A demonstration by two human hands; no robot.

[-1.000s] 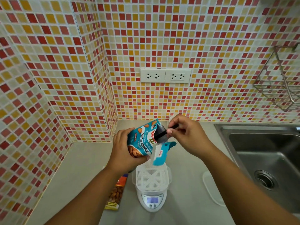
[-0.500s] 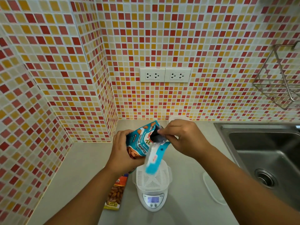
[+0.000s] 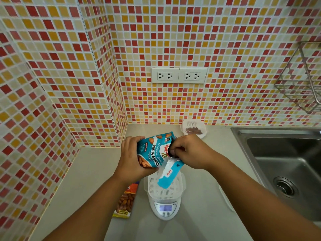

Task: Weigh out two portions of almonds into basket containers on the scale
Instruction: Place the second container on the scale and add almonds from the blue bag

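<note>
Left hand point(image 3: 129, 158) grasps the teal foil almond packet point(image 3: 153, 150) above the white slotted plastic basket point(image 3: 165, 186) while right hand point(image 3: 188, 153) pinches its torn strip point(image 3: 169, 173), evidently clearing the mouth for pouring.

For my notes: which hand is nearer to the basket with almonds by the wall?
Right. The right hand is just below the basket; the left hand is farther left, holding the almond bag.

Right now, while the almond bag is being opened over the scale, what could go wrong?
The left hand holds the blue almond bag tilted above the white basket, so almonds might spill out suddenly. The torn strip hangs over the basket and could drop in, changing the weight on the scale. The right hand pinches the bag's top.
</note>
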